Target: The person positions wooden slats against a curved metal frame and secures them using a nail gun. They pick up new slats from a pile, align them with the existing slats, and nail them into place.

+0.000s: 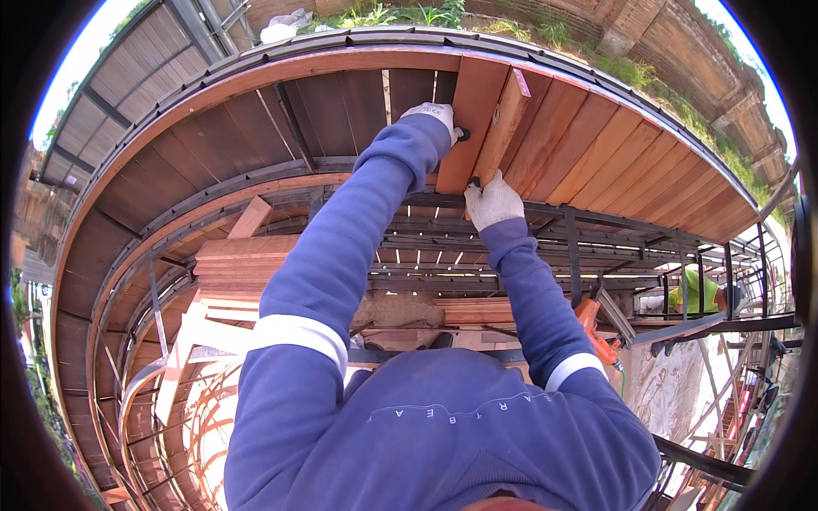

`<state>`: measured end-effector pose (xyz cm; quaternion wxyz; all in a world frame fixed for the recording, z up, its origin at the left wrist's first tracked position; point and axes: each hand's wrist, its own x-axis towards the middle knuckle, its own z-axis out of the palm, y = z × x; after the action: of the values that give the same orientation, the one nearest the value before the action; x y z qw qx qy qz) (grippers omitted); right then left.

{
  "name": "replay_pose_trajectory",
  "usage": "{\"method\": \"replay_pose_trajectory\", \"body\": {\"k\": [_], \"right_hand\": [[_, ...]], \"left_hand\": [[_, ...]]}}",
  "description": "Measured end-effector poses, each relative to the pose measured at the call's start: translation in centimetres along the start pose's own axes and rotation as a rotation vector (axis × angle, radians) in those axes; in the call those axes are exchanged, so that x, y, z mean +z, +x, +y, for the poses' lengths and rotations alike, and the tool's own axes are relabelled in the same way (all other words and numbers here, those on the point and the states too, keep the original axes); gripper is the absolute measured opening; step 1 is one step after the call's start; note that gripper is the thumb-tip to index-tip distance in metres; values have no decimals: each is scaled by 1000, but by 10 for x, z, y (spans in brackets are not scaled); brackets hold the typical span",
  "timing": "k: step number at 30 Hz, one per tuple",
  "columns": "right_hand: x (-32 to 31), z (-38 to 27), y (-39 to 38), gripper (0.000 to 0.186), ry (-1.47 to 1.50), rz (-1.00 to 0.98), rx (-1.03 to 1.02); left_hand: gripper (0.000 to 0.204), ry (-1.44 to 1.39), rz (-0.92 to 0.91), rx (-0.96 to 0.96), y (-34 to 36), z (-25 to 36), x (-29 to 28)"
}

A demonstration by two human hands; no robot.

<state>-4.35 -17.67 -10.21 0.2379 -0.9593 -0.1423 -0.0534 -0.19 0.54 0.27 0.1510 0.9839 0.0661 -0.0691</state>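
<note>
My left hand [433, 123], in a white glove with dark fingertips, grips the left edge of a wide reddish board [472, 98] on the curved deck frame; some fingers are hidden. My right hand [494, 201], also gloved, holds the lower end of a narrow plank [504, 115] lying lengthwise over that board's right side. Fitted wooden boards [601, 145] continue to the right. To the left, dark panels show between the black metal ribs [293, 129].
Stacked planks [234, 264] lie left of my arms, with more [473, 311] below the railings [575, 255]. An orange power tool [596, 332] is at lower right. A person in bright green [694, 289] is beyond the bars. A brick wall [622, 34] runs behind.
</note>
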Motion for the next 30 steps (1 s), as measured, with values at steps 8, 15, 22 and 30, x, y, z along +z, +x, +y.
{"method": "replay_pose_trajectory", "body": {"k": [8, 15, 22, 30], "right_hand": [[2, 4, 6, 44, 80, 18, 34], [-6, 3, 11, 36, 84, 12, 25], [5, 10, 9, 29, 95, 73, -24], [5, 9, 14, 28, 133, 73, -53]], "left_hand": [[49, -18, -4, 107, 7, -11, 9], [52, -92, -21, 174, 6, -15, 6], [48, -88, -81, 224, 5, -17, 1], [46, -93, 1, 200, 7, -20, 20]]}}
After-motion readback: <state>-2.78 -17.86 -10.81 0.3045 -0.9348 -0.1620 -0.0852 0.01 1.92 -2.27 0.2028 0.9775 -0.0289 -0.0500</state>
